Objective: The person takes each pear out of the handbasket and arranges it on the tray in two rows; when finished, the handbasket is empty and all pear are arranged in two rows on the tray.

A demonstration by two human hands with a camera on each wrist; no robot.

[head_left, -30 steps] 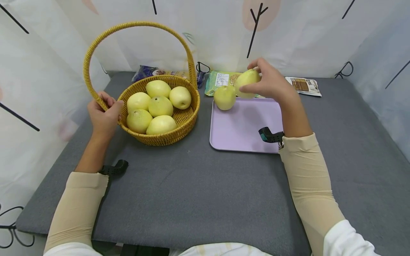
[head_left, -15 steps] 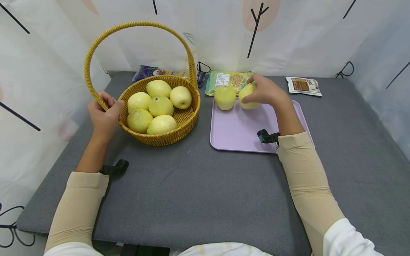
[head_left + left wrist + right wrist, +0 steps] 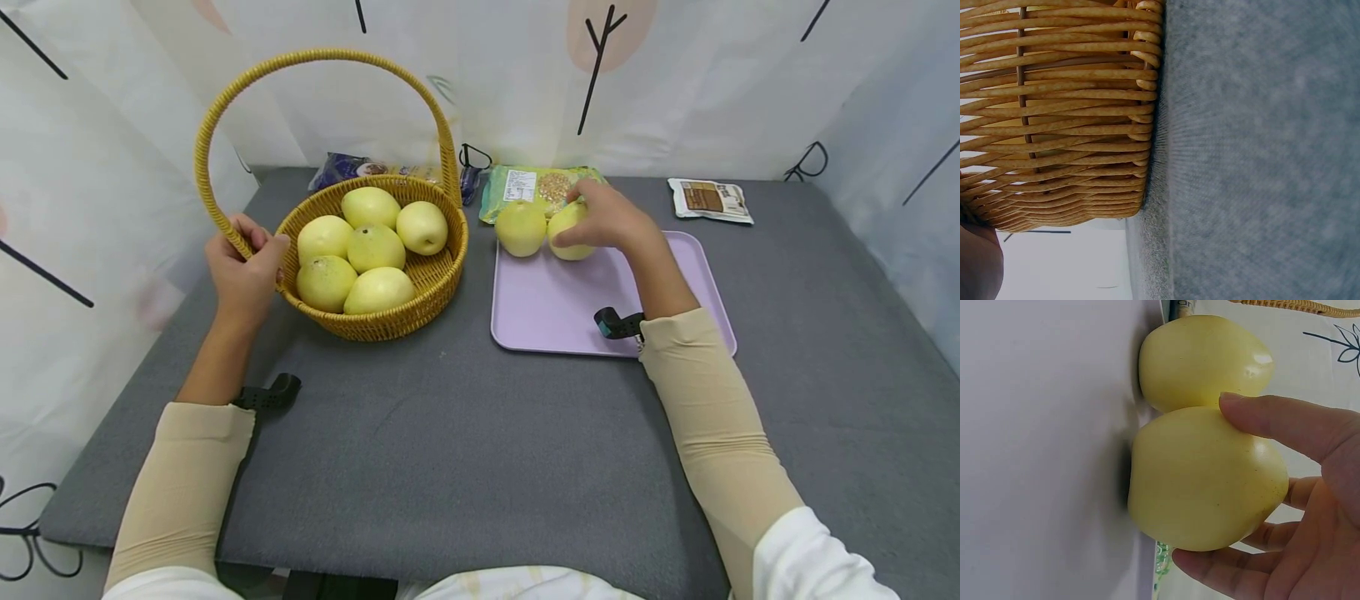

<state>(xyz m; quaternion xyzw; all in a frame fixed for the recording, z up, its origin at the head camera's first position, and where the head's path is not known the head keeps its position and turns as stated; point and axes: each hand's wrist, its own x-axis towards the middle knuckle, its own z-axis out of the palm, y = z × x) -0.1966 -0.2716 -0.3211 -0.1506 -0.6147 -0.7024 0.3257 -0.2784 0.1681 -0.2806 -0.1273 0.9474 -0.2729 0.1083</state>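
My left hand (image 3: 246, 268) grips the foot of the arched handle of a yellow wicker basket (image 3: 442, 287). Inside that basket lie several pale yellow-green pears (image 3: 376, 250). Over the back of a lilac tray (image 3: 555, 312), my right hand (image 3: 611, 218) has its thumb and fingers round a pear (image 3: 1204, 481). This pear sits low on the tray surface and touches a second pear (image 3: 1200, 362) beside it. In the left wrist view, the woven basket wall (image 3: 1060, 112) fills the upper left, and only a bit of my hand shows.
Behind the tray lies a green and yellow food packet (image 3: 555, 185). A dark blue packet (image 3: 341, 169) is partly hidden behind the basket. A small white and brown sachet (image 3: 708, 200) lies at the back right. Grey cloth (image 3: 450, 450) covers the table, with white curtains round it.
My right hand has lowered the pear onto the tray, then shifted it left against the other pear, which has moved slightly left. My left hand and the basket have stayed put.
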